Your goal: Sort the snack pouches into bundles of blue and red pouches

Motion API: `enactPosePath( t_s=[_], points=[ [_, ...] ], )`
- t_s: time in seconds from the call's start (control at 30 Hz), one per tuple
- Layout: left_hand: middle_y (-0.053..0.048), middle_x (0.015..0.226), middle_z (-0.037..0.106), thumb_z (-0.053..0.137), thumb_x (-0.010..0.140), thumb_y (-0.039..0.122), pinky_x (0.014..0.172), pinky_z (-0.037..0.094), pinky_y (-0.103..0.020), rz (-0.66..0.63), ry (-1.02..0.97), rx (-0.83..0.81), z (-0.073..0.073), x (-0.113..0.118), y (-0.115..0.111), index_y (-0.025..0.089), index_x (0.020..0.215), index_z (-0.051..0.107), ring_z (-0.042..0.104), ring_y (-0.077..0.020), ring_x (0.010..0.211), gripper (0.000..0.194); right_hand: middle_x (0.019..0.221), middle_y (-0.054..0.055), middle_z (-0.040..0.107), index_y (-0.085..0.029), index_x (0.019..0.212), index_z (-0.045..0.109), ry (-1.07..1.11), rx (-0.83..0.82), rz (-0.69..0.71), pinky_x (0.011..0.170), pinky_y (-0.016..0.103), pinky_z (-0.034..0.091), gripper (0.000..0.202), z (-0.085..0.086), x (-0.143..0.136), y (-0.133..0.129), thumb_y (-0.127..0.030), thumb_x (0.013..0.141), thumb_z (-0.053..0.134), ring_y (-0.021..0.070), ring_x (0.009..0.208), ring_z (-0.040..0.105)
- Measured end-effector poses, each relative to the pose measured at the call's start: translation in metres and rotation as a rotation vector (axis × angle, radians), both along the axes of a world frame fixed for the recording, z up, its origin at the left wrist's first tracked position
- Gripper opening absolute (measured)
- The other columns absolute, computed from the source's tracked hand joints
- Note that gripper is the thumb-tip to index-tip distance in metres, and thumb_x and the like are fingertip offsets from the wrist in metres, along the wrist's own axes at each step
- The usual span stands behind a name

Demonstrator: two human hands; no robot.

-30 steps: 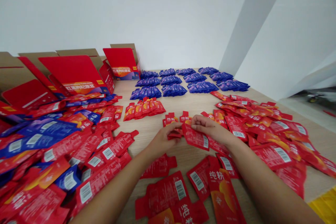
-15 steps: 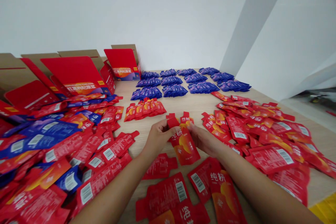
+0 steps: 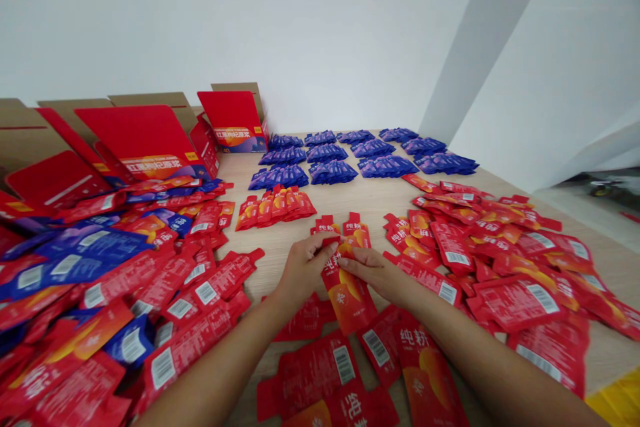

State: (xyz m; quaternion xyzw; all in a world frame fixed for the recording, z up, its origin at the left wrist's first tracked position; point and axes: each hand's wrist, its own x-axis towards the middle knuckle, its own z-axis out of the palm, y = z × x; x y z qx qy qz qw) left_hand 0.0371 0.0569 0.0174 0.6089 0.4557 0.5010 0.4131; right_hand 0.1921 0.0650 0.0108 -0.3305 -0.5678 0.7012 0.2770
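Note:
Between both hands, near the middle of the table, is a red pouch (image 3: 349, 300) with orange fruit print, its front facing up. My left hand (image 3: 306, 269) pinches its top left end. Thumb and fingers of my right hand (image 3: 377, 270) grip its upper right side. Just beyond the hands lie two red pouches (image 3: 359, 230), partly hidden by the held one. Loose red pouches (image 3: 313, 373) lie below, between my forearms. Left of the hands, farther back, a row of overlapping red pouches (image 3: 276, 208) rests on the table.
Blue pouches (image 3: 334, 172) lie in several fanned stacks at the back. A mixed red and blue heap (image 3: 110, 260) covers the left side, with open red boxes (image 3: 145, 137) behind it. Another heap of red pouches (image 3: 515, 267) spreads on the right. Something yellow (image 3: 617, 400) shows at the lower right corner.
The held pouch has moved slightly down, away from the two pouches behind it. My right hand has shifted left and down onto its front, closer to my left hand.

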Motion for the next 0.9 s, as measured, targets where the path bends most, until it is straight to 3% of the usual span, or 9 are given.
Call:
enactPosePath(
  t_s=[0.23, 0.33, 0.47, 0.57, 0.63, 0.73, 0.8, 0.9],
  points=[
    [0.001, 0.064, 0.062, 0.049, 0.083, 0.032, 0.059, 0.042, -0.023, 0.088, 0.107, 0.057, 0.003, -0.002, -0.003, 0.018, 0.068, 0.061, 0.054, -0.013, 0.06, 0.024, 0.066, -0.002, 0.064, -0.017, 0.073, 0.059, -0.075, 0.014, 0.022, 0.061, 0.025, 0.047, 0.045, 0.0, 0.0, -0.002, -0.062, 0.068, 0.062, 0.0117, 0.06, 0.059],
    [0.003, 0.056, 0.055, 0.052, 0.081, 0.039, 0.052, 0.039, -0.022, 0.143, 0.0, -0.014, 0.004, -0.006, 0.002, 0.018, 0.062, 0.054, 0.048, -0.0109, 0.053, 0.029, 0.066, -0.003, 0.064, -0.018, 0.073, 0.059, -0.097, 0.013, 0.065, 0.055, 0.023, 0.047, 0.044, 0.0, -0.003, -0.005, -0.061, 0.065, 0.066, 0.0108, 0.056, 0.058],
    [0.004, 0.061, 0.056, 0.056, 0.076, 0.049, 0.051, 0.04, -0.021, 0.198, -0.22, -0.098, 0.003, -0.008, 0.009, 0.018, 0.071, 0.053, 0.049, -0.0101, 0.054, 0.032, 0.054, -0.003, 0.063, -0.019, 0.078, 0.054, -0.08, -0.02, 0.07, 0.038, 0.021, 0.041, 0.042, -0.002, -0.004, -0.003, -0.061, 0.072, 0.059, 0.0116, 0.042, 0.056],
    [0.006, 0.056, 0.053, 0.061, 0.071, 0.053, 0.044, 0.036, -0.02, 0.066, -0.295, -0.262, -0.002, -0.004, 0.011, 0.018, 0.08, 0.051, 0.046, -0.0079, 0.045, 0.037, 0.051, -0.004, 0.061, -0.019, 0.08, 0.051, -0.031, -0.006, -0.128, 0.032, 0.019, 0.038, 0.042, -0.005, -0.002, 0.003, -0.061, 0.072, 0.057, 0.0107, 0.036, 0.053],
    [0.006, 0.051, 0.052, 0.062, 0.067, 0.059, 0.04, 0.032, -0.02, -0.139, -0.24, -0.424, -0.007, 0.0, 0.009, 0.017, 0.077, 0.052, 0.044, -0.0073, 0.038, 0.044, 0.049, -0.005, 0.059, -0.02, 0.078, 0.048, -0.047, 0.025, -0.26, 0.028, 0.017, 0.033, 0.042, -0.007, -0.001, 0.006, -0.061, 0.072, 0.056, 0.0087, 0.031, 0.048],
    [0.002, 0.045, 0.052, 0.056, 0.064, 0.067, 0.038, 0.031, -0.02, -0.418, -0.1, -0.586, -0.011, 0.004, 0.005, 0.014, 0.063, 0.053, 0.045, -0.0078, 0.035, 0.053, 0.037, -0.009, 0.049, -0.021, 0.072, 0.045, -0.169, 0.101, -0.325, 0.025, 0.016, 0.023, 0.04, -0.007, 0.001, 0.008, -0.06, 0.075, 0.052, 0.0053, 0.024, 0.034],
    [0.0, 0.044, 0.053, 0.054, 0.064, 0.068, 0.037, 0.03, -0.02, -0.476, -0.069, -0.618, -0.011, 0.004, 0.003, 0.014, 0.061, 0.054, 0.045, -0.0078, 0.035, 0.054, 0.033, -0.01, 0.042, -0.021, 0.068, 0.043, -0.233, 0.168, -0.337, 0.025, 0.015, 0.02, 0.04, -0.006, 0.001, 0.008, -0.06, 0.077, 0.05, 0.0043, 0.023, 0.03],
    [0.002, 0.043, 0.053, 0.057, 0.065, 0.063, 0.037, 0.027, -0.02, -0.457, -0.081, -0.61, -0.009, 0.003, 0.001, 0.014, 0.065, 0.056, 0.043, -0.0071, 0.034, 0.049, 0.035, -0.01, 0.044, -0.022, 0.069, 0.042, -0.252, 0.226, -0.352, 0.025, 0.016, 0.021, 0.04, -0.005, 0.001, 0.007, -0.06, 0.078, 0.049, 0.0045, 0.024, 0.031]
  ],
)
